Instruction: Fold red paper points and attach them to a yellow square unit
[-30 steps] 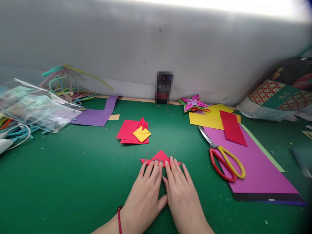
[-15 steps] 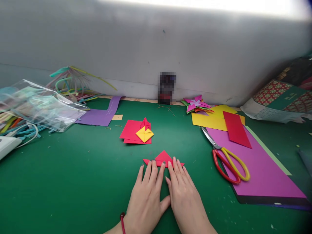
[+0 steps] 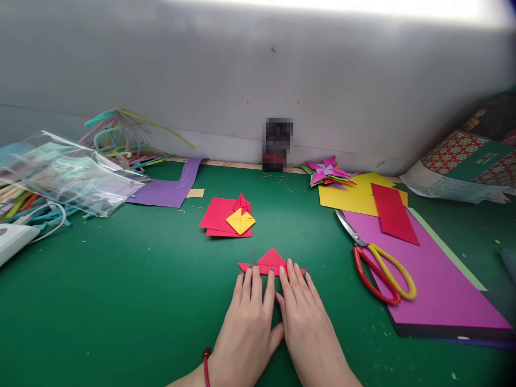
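Two flat hands were laid on one small red folded paper [image 3: 272, 259]. The paper was found on the green mat [image 3: 121, 301], near the middle and just in front of the person. It was pressed down by the fingertips of the left hand [image 3: 250, 322] and the right hand [image 3: 308, 328], which were set side by side with the thumbs touching. Nothing was gripped. All the fingers were stretched out flat, and the paper was only pushed against the mat. A red string [image 3: 207, 365] was worn on the left wrist.

Some folding was judged to be done already. A point was seen at 12 o'clock on the paper, and thin wings were seen at 9 and 3 o'clock. A crease was likely being pressed flat. The low edge was hidden under the fingers, so how much was left to fold could not be told.

At 11 o'clock from the paper, a few red squares [image 3: 220, 217] were stacked. A yellow folded piece [image 3: 241, 221] and a tiny red folded piece [image 3: 242, 202] were set on top of them. At 3 o'clock, red and yellow scissors [image 3: 379, 263] were laid on the edge of a big pink sheet [image 3: 435, 285]. At 1 o'clock, a yellow sheet [image 3: 346, 196] and some paper pinwheels [image 3: 327, 173] were seen by the wall. Far off at 10 o'clock, a purple strip [image 3: 169, 191] and a clear bag [image 3: 68, 172] were left.
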Tool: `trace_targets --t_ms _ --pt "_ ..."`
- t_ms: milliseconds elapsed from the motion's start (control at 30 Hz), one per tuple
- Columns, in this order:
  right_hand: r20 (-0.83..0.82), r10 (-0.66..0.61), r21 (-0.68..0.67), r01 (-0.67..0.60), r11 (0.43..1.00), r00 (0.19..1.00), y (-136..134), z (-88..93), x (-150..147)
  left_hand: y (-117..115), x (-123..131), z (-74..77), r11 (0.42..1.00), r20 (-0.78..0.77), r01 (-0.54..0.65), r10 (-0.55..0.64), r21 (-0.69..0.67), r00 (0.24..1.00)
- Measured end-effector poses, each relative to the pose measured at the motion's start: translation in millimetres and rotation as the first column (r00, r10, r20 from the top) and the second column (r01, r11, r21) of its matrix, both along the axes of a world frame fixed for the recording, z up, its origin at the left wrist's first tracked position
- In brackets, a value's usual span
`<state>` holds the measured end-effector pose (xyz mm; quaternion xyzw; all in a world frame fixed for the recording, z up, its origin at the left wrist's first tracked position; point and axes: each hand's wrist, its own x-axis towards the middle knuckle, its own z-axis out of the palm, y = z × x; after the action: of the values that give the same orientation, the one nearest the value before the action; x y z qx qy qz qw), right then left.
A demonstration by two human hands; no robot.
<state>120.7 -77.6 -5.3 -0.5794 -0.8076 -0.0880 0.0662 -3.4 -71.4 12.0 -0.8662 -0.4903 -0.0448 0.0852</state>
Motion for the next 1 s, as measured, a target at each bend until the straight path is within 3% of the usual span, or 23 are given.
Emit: trace_targets --t_ms 300,1000 --pt "-0.025 -0.044 -0.001 0.044 0.999 0.999 -0.6 2.6 -5.7 2.8 -1.3 0.9 0.998 0.019 0.021 -0.020 -0.057 1.000" --pt "-0.029 -0.023 0.004 0.023 1.000 0.999 -1.8 -1.0 -3.5 2.5 1.3 7.0 1.000 -0.025 0.027 -0.028 -0.013 0.999"
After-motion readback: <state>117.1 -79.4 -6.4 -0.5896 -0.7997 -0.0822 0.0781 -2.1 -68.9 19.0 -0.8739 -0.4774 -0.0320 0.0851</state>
